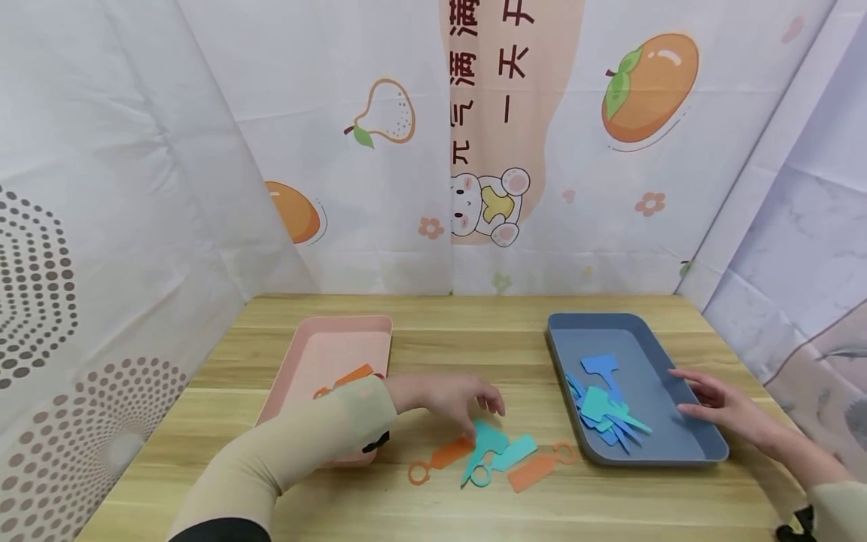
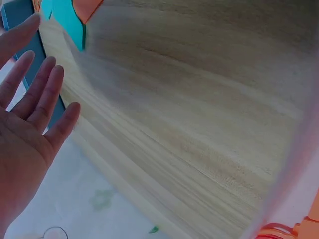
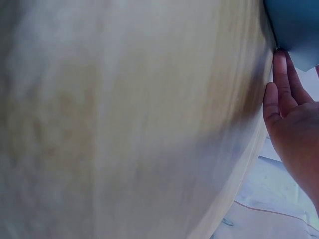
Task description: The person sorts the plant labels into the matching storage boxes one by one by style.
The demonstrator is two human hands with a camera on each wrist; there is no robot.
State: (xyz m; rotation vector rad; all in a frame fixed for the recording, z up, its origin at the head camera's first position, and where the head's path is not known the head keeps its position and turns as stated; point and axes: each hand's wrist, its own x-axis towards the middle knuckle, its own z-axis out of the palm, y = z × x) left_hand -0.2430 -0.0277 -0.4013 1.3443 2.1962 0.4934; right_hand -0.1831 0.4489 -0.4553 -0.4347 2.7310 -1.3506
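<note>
My left hand (image 1: 455,400) is held over several flat plastic tags, its fingers spread and loosely bent with nothing between them. Beneath it lie an orange ring-ended tag (image 1: 451,453), a teal T-shaped tag (image 1: 489,438), a teal ring-ended tag (image 1: 515,453) and a second orange ring-ended tag (image 1: 532,473). In the left wrist view the left palm (image 2: 22,149) is bare. My right hand (image 1: 728,409) touches the right side of the blue-grey tray (image 1: 667,421). The right wrist view shows its extended fingers (image 3: 281,74) against the tray's outer wall.
Blue T-shaped tags (image 1: 601,366) and teal ones (image 1: 596,405) lie heaped in the blue-grey tray. A pink tray (image 1: 344,342) at left holds an orange tag (image 1: 354,375), partly hidden by the left forearm. Printed curtains (image 1: 386,263) stand behind the wooden table (image 1: 467,331).
</note>
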